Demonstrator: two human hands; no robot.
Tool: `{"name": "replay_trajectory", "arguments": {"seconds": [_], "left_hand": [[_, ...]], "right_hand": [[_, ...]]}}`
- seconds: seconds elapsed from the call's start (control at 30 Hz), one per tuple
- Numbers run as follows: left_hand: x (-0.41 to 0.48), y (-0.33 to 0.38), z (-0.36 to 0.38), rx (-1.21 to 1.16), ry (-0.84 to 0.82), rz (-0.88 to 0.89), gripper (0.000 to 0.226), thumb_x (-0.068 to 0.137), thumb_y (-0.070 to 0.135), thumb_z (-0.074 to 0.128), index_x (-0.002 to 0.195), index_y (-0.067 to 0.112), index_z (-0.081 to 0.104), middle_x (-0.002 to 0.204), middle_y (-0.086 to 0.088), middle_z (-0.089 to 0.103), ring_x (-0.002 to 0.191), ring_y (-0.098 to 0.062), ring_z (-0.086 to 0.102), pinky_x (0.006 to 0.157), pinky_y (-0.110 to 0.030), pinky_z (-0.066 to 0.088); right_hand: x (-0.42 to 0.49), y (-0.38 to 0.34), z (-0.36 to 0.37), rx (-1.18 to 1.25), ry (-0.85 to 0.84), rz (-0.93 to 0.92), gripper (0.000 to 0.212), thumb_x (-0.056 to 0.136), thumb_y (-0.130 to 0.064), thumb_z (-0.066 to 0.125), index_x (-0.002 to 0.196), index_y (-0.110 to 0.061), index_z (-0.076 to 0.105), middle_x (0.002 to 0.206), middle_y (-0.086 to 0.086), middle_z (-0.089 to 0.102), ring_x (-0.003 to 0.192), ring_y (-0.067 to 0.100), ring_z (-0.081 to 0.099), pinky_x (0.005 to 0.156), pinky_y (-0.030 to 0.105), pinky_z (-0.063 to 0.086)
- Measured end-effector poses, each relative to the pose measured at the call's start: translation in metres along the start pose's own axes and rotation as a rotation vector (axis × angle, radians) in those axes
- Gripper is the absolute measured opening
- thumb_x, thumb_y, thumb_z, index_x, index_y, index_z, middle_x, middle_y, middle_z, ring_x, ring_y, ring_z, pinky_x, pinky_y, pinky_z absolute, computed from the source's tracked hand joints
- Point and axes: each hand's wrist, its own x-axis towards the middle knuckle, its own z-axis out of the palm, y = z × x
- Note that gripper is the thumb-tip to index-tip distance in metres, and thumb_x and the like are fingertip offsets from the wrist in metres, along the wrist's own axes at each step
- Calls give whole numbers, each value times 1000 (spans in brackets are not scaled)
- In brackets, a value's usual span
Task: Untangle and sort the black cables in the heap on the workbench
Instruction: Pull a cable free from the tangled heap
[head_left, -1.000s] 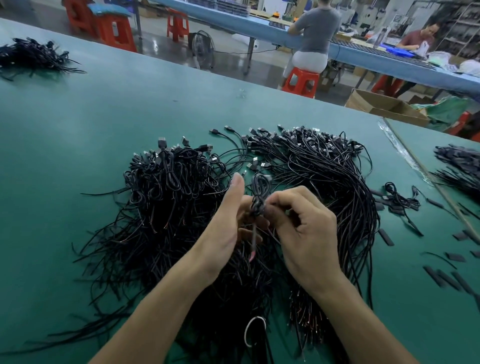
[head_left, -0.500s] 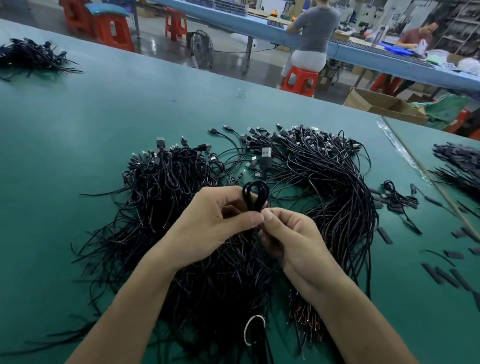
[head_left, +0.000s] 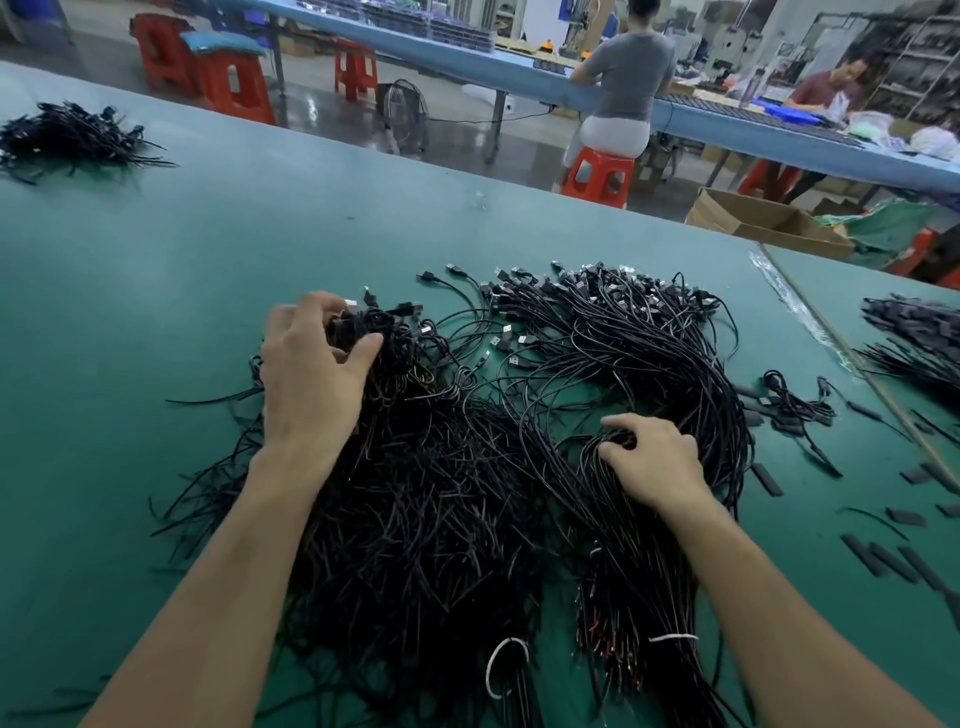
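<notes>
Honestly hard to pick out single strands in the heap of black cables (head_left: 441, 493). It's one dark tangle in the middle of the green worktop (head_left: 156, 270), and its near end runs off the bottom of the shot along with both forearms. The plugs (head_left: 519, 291) along the far edge are the only bits that read clearly. There's a white tie loop (head_left: 501, 670) low in the pile and another white band (head_left: 672, 637) round the right-hand bundle, but I can't make out what exactly they're cinching. Left hand (head_left: 311, 374) is up at the far left corner of the heap, fingers (head_left: 306, 312) and thumb curled over a clump of cable right by some plugs, so that one's clenched around cables, with the fingertips partly buried in them. Right hand (head_left: 654, 462) sits on the right side of the heap, knuckles up, its fingers (head_left: 618, 422) hooked down into the strands. The tips are hidden, so I can't tell if it's actually pinching a cable or just resting in there. A smaller cable pile (head_left: 67, 137) lies well apart at the far left of the worktop, and another one (head_left: 919, 338) is cut off by the right edge. Short black pieces (head_left: 883, 556) are scattered near the right side, too small to say what they are.
</notes>
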Motion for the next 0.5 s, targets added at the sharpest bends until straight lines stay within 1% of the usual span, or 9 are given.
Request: {"name": "replay_trajectory", "arguments": {"seconds": [0.07, 0.13, 0.17, 0.2, 0.27, 0.3, 0.37, 0.43, 0.5], "left_hand": [[2, -5, 4, 60, -11, -10, 30, 90, 31, 72, 115, 19, 62, 112, 2, 44, 81, -16, 60, 78, -33, 49], [-1, -6, 6, 167, 26, 21, 27, 90, 34, 71, 112, 19, 67, 115, -5, 47, 100, -26, 55, 72, -35, 45], [-5, -4, 6, 215, 66, 69, 25, 90, 33, 71, 110, 19, 69, 114, -8, 49, 102, -28, 52, 71, -37, 45], [-9, 1, 6, 238, 106, 143, 23, 89, 32, 72, 108, 18, 71, 110, -9, 52, 99, -29, 51, 72, -38, 45], [-17, 14, 6, 205, 92, 314, 17, 88, 28, 74, 101, 17, 73, 94, -4, 60, 86, -23, 56, 72, -33, 45], [-22, 21, 7, 149, 4, 376, 15, 87, 26, 74, 98, 17, 72, 85, 2, 61, 77, -16, 57, 70, -29, 47], [-33, 34, 13, 19, -265, 409, 21, 86, 25, 74, 106, 22, 69, 78, 16, 59, 69, 1, 54, 69, -24, 52], [-44, 41, 20, -82, -501, 353, 40, 85, 23, 75, 122, 29, 61, 83, 20, 59, 77, 7, 56, 77, -22, 53], [-51, 44, 27, -135, -668, 288, 60, 84, 20, 78, 135, 35, 50, 95, 18, 61, 91, 5, 58, 87, -25, 54]], "right_hand": [[2, 1, 1, 113, 54, 8, 31, 97, -31, 57, 127, -29, 65, 124, 5, 64, 120, 30, 52, 101, 40, 42], [1, -1, 0, 264, 142, -7, 25, 96, -24, 60, 119, -21, 70, 96, -3, 68, 95, 21, 62, 85, 34, 48], [0, -3, 0, 306, 187, -35, 22, 97, -22, 60, 116, -19, 71, 88, -6, 66, 80, 16, 62, 77, 31, 49], [-2, -6, 0, 333, 242, -75, 20, 98, -19, 58, 114, -18, 70, 85, -6, 67, 72, 14, 61, 72, 31, 49], [-7, -15, -1, 444, 330, -150, 18, 101, -15, 53, 114, -21, 65, 87, -4, 68, 67, 10, 60, 63, 28, 49], [-10, -21, -2, 549, 325, -157, 20, 102, -13, 51, 116, -23, 61, 85, -4, 67, 63, 5, 59, 58, 23, 47], [-14, -32, -6, 859, 190, -60, 23, 104, -9, 45, 120, -21, 55, 79, 0, 63, 59, 3, 58, 53, 20, 46], [-22, -43, -13, 1158, 29, 108, 22, 104, -5, 39, 119, -13, 53, 70, 1, 54, 51, 7, 54, 45, 20, 42], [-35, -51, -21, 1231, -13, 130, 22, 105, -6, 38, 117, -9, 55, 66, -1, 46, 46, 6, 43, 40, 18, 33]]}}
